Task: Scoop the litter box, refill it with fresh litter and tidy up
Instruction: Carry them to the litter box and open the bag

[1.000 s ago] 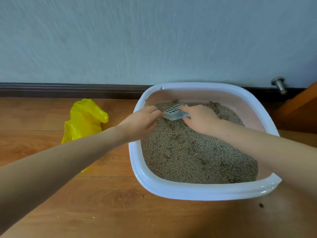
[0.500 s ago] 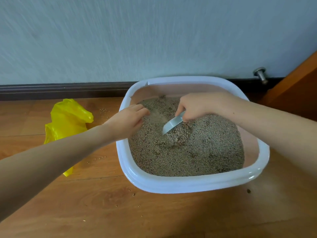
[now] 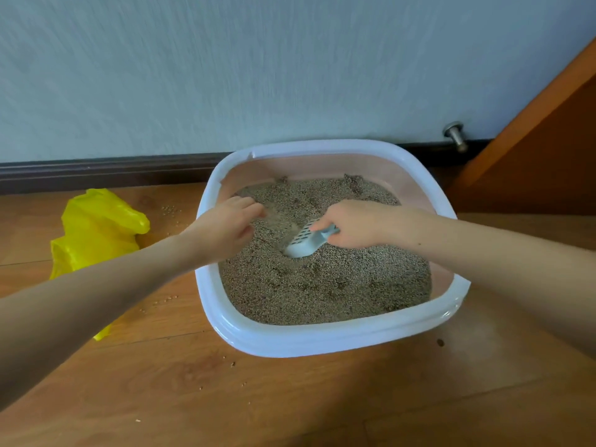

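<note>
Both hands work: right hand [image 3: 361, 224] grips the slotted scoop [image 3: 304, 241], buried in litter [image 3: 322, 285]; left hand [image 3: 222, 229] hovers loosely curled, empty; lifting slowly should sift clean grains.

Home interior: wood-plank floor [image 3: 290, 398], dark skirting board [image 3: 96, 171], door stop [image 3: 454, 135], cat litter box [image 3: 322, 340].

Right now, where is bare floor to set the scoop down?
Widest bare floor lies in front of the litter box, apart from stray grains. Left, between box and yellow bag, is narrow and under the left hand. Right hand grips the scoop.
</note>
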